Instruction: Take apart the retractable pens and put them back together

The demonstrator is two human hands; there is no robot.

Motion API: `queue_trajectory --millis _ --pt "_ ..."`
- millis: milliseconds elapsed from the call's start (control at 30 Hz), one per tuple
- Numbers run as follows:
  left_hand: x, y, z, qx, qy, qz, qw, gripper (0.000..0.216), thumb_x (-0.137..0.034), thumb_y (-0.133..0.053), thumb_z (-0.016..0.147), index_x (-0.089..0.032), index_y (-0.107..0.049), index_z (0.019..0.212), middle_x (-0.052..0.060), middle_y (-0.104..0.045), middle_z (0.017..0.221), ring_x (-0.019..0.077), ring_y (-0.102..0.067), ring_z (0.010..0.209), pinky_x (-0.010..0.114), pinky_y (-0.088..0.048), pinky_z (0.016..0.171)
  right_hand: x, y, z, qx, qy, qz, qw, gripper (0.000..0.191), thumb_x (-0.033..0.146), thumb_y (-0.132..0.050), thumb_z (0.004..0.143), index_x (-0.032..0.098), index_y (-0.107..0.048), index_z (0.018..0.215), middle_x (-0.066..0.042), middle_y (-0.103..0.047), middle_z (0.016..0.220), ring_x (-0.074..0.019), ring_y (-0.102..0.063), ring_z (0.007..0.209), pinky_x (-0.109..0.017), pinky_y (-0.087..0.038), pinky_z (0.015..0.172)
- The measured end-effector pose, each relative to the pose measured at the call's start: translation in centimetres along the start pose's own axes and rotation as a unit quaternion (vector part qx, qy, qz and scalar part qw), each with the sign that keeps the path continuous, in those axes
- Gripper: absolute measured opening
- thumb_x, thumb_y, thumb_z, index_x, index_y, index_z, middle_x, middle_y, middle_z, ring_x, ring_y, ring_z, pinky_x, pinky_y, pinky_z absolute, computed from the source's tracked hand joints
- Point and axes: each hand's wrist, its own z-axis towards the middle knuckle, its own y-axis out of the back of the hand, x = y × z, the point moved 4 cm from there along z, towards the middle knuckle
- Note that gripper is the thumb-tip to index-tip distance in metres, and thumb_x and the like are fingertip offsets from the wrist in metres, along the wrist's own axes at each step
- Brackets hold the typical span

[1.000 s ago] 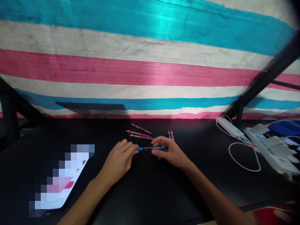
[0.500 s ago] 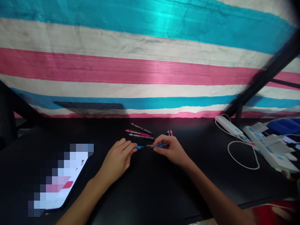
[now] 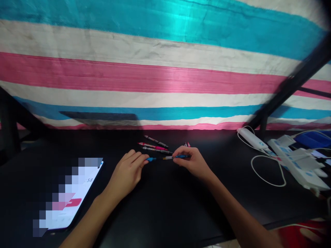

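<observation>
My left hand (image 3: 130,168) pinches the blue left end (image 3: 151,159) of a pen between thumb and fingertips. The pen's clear-and-blue right part (image 3: 169,157) is gripped between the thumb and fingers of my right hand (image 3: 193,160). A thin dark stretch, which looks like a refill, runs between the two parts, level above the black table. Just behind lie a pink pen (image 3: 152,146), a clear pen with a dark grip (image 3: 155,150) and a grey pen (image 3: 156,141). Small red and dark pen ends (image 3: 188,144) show behind my right hand, partly hidden by it.
A phone (image 3: 74,203) with a lit, partly blurred screen lies at the left. On the right are a white power strip (image 3: 297,165), loose white cables (image 3: 269,185), a white device (image 3: 252,138) and a blue object (image 3: 314,139). A striped sheet (image 3: 165,79) hangs behind the table.
My hands have moved slightly apart, the left one leftward and the right one a little right and up. More of the thin middle stretch shows between the pen parts.
</observation>
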Motion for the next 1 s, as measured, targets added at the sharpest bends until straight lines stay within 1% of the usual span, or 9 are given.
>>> queue_trajectory --millis 333,533,833,1000 --pt "0.37 -0.09 -0.21 0.013 0.006 0.007 1.000 0.020 -0.013 -0.043 0.092 -0.014 -0.059 0.104 0.007 -0.060 0.083 0.0198 -0.046 0.077 0.032 -0.042 0.067 -0.10 0.24 0.06 -0.004 0.001 0.002 1.000 0.008 0.022 -0.068 0.074 0.018 -0.068 0.081 0.001 -0.060 0.066 -0.0116 -0.052 0.058 -0.024 -0.037 0.055" --pt "0.38 -0.01 -0.11 0.011 0.006 0.008 1.000 0.021 -0.013 -0.043 0.092 -0.014 -0.060 0.104 0.007 -0.060 0.083 0.0199 -0.046 0.076 0.032 -0.042 0.067 -0.17 0.19 0.01 0.001 0.004 -0.004 1.000 0.009 0.022 -0.068 0.074 0.018 -0.068 0.081 0.000 -0.061 0.069 -0.0121 -0.053 0.059 -0.025 -0.039 0.057" --pt "0.37 -0.12 -0.07 0.013 0.011 0.008 1.000 0.021 -0.014 -0.042 0.092 -0.012 -0.061 0.103 0.007 -0.060 0.082 0.0201 -0.047 0.076 0.031 -0.042 0.066 -0.16 0.13 0.10 0.000 0.011 -0.006 1.000 0.007 0.020 -0.068 0.074 0.017 -0.068 0.081 0.001 -0.061 0.068 -0.0109 -0.052 0.059 -0.024 -0.038 0.056" --pt "0.54 -0.15 -0.19 0.014 0.014 0.006 1.000 0.022 -0.014 -0.041 0.093 -0.013 -0.060 0.104 0.007 -0.060 0.082 0.0199 -0.046 0.076 0.032 -0.042 0.067 -0.15 0.45 0.11 -0.016 0.005 -0.012 1.000 0.007 0.020 -0.068 0.073 0.017 -0.068 0.079 0.002 -0.058 0.064 -0.0105 -0.051 0.056 -0.024 -0.036 0.054"
